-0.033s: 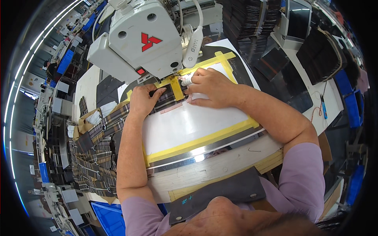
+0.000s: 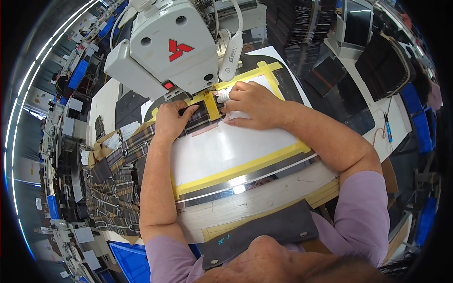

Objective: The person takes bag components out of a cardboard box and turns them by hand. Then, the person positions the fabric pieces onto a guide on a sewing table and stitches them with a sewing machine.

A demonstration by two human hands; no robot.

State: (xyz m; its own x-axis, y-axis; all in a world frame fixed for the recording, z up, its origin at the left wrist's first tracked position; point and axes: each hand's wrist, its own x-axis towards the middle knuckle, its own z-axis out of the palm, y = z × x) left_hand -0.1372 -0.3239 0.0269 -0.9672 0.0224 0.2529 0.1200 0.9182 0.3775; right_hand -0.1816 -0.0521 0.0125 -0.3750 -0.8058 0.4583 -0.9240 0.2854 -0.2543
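My left hand (image 2: 172,119) is closed in a pinch, with a small dark fabric piece (image 2: 182,112) between thumb and fingers. It rests at the upper left of a white sheet (image 2: 236,151) edged with yellow tape. Brown-and-black plaid fabric (image 2: 141,137) runs under it and on toward the right. Between my hands a yellow strip (image 2: 211,106) lies across the plaid, beneath the white sewing machine head (image 2: 177,47). My right hand (image 2: 257,106) presses down right of that strip with its fingers curled. A white wrap shows by one fingertip; whatever lies under those fingers is hidden.
Plaid pieces (image 2: 111,203) hang in a heap off the table's left side. Stacked dark fabric (image 2: 306,23) and a screen (image 2: 356,23) stand at the back right. A blue-handled tool (image 2: 388,128) lies at the right edge. A blue bin (image 2: 130,262) sits below left.
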